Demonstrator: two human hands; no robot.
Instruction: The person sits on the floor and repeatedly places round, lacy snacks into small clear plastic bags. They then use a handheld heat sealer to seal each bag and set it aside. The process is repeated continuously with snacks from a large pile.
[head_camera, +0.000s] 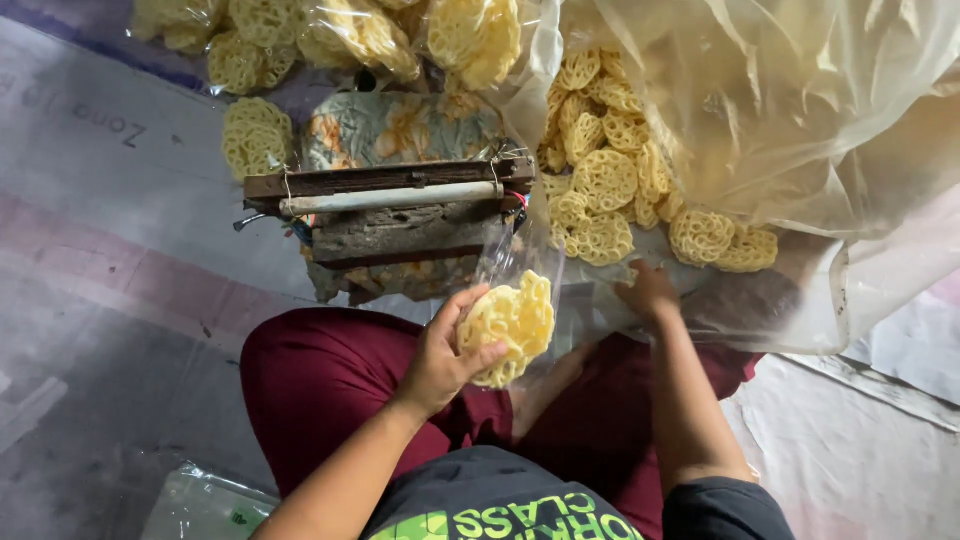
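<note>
Holding a small clear bag of crackers (508, 328) above the lap, the left hand (440, 360) has its grip clenched around the bag's lower end, thumb across the front and fingers behind. The yellow, lacy round crackers fill the bottom of the bag, and its open upper part rises toward the wooden sealer (390, 205) just ahead.

The right hand (648, 292) reaches forward to the mouth of a large clear plastic sack (800, 120). Its fingers are curled down at the sack's edge, just beside the loose crackers (610, 180) heaped inside; whether that grip has closed on anything cannot be told.

The sealer is a rough wooden block with a pale bar across its top, standing on a patterned cloth (400, 125) on the floor. Beside it lies a single round cracker (257, 137), and farther back lie filled bags of crackers (330, 35) in a row.

The person sits on the floor with legs in maroon trousers (320, 375) crossed. A flat plastic packet (205, 505) lies near the left knee on the grey floor mat (110, 300).
</note>
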